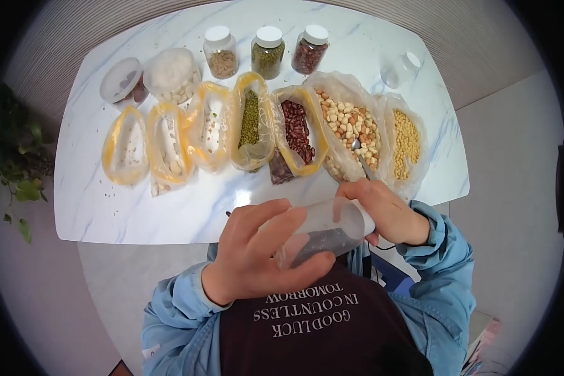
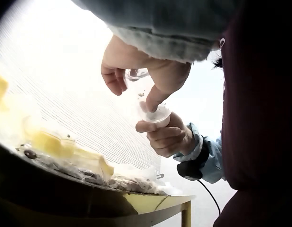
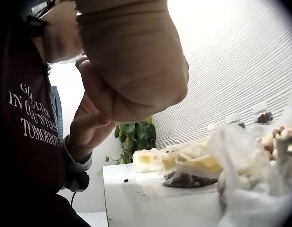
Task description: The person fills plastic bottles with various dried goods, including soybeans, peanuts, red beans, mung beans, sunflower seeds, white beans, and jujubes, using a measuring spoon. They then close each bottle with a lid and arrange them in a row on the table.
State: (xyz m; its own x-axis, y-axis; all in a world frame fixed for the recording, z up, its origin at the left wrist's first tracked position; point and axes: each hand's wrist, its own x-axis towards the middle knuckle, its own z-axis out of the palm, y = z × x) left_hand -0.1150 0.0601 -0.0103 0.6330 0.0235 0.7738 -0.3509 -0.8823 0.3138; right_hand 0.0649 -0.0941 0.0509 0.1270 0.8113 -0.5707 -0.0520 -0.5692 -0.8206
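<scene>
In the head view, my left hand (image 1: 257,250) holds a clear plastic jar (image 1: 323,229) tilted on its side, fingers on one side and thumb on the other. Its thumb lies along the jar in the left wrist view, where small bits show in the clear plastic. My right hand (image 1: 385,210) grips the white lid (image 2: 160,120) at the jar's other end. Just beyond that hand, a metal spoon (image 1: 361,156) stands in a bag of peanuts (image 1: 351,122). Seen from the right wrist, my own right hand (image 3: 132,66) hides the jar.
Open bags of red beans (image 1: 297,128), green beans (image 1: 249,119) and yellow beans (image 1: 406,144) line the table. Left of them are nearly bare bags (image 1: 125,147). Three filled jars (image 1: 268,53) and two tubs (image 1: 122,81) stand behind; an empty jar (image 1: 398,70) lies at the right.
</scene>
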